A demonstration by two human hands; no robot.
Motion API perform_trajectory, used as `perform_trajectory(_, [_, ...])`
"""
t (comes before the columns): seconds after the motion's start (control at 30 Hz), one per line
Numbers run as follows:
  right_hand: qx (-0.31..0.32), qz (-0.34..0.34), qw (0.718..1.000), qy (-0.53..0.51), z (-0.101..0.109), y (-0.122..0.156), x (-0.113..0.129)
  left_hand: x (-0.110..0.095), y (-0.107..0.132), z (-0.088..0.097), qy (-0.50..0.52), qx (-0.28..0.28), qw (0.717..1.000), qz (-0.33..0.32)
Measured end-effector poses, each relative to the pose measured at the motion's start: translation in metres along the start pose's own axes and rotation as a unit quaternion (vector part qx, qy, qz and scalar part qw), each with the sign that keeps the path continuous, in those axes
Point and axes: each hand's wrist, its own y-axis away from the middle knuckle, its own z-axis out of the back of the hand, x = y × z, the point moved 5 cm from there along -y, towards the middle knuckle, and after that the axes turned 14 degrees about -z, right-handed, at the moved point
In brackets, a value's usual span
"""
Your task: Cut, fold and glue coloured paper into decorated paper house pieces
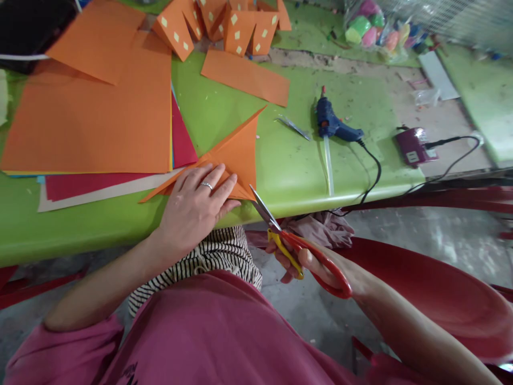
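A folded sheet of orange paper point(242, 147) lies at the near edge of the green table, its pointed corners spread left and up. My left hand point(200, 198), with a ring on one finger, rests on it, fingers stretched out flat. In my right hand point(296, 262) is a pair of scissors point(308, 248) with red and yellow handles, held just off the table's edge. The scissors' blades are parted and their tips meet the paper's lower right corner. My right fingers pass through the handles and are partly hidden.
A stack of coloured paper point(100, 123) lies at the left. Behind are folded orange shapes with pale diamonds point(238, 29) and an orange strip point(246, 77). Tweezers point(294, 127), a blue glue gun point(332, 120) and its cable, and a purple box point(417, 145) lie on the right.
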Motion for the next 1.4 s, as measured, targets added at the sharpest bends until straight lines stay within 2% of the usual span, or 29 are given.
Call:
perform_trajectory(0.33, [-0.013, -0.042, 0.999, -0.008, 0.0, -0.001, 0.001, -0.001, -0.001, 0.001, -0.01, -0.011, 1.0, -0.003])
perform_trajectory(0.7, [-0.016, -0.039, 0.999, -0.012, 0.003, -0.004, -0.001, -0.001, 0.0, 0.0, -0.011, -0.016, 1.0, -0.003])
perform_trajectory(0.93, [-0.017, -0.023, 1.0, -0.01, 0.0, -0.001, 0.007, 0.0, 0.001, 0.0, 0.018, -0.006, 1.0, 0.004])
perform_trajectory(1.4, [-0.054, -0.058, 0.996, 0.031, 0.001, -0.001, 0.012, -0.001, 0.0, 0.0, -0.002, -0.007, 1.0, -0.007])
